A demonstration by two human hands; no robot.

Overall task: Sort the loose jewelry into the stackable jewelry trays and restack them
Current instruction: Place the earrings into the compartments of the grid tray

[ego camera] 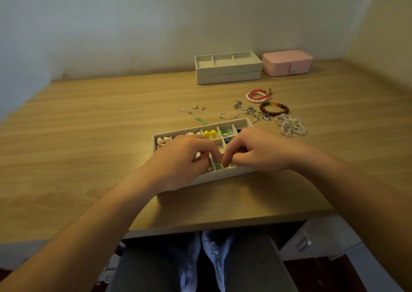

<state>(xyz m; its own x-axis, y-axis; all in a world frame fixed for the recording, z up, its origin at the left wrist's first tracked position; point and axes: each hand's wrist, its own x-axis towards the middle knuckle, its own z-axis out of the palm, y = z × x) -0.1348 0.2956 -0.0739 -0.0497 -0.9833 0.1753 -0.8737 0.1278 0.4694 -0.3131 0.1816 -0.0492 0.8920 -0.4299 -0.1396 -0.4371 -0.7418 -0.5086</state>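
The open tray (223,124) lies on the counter (89,135) just in front of the person, with both hands over its near row. The left hand (182,161) and right hand (258,152) have curled fingers that meet above one near compartment, where a small green piece (218,167) shows beside the right forefinger. Whether either hand pinches it or only nudges it cannot be told, because the thumbs are hidden.

The loose jewelry is probably light and fiddly. The earrings (199,107) beyond the tray are tiny, with thin hooks that could bend or catch. A fingertip pinch on the body seems safest. The chains (247,110) lie limp and tangled, so lifting one may drag its neighbours along. The bracelets (273,109) to the right are beaded loops, likely slippery but sturdy and easy to hook with a finger.

The hands cover most of the tray's near and middle compartments, so what is in them cannot be seen. The stacked trays (227,77) at the back show only their top layer, which looks unfilled. The pink box (287,63) beside them is closed.
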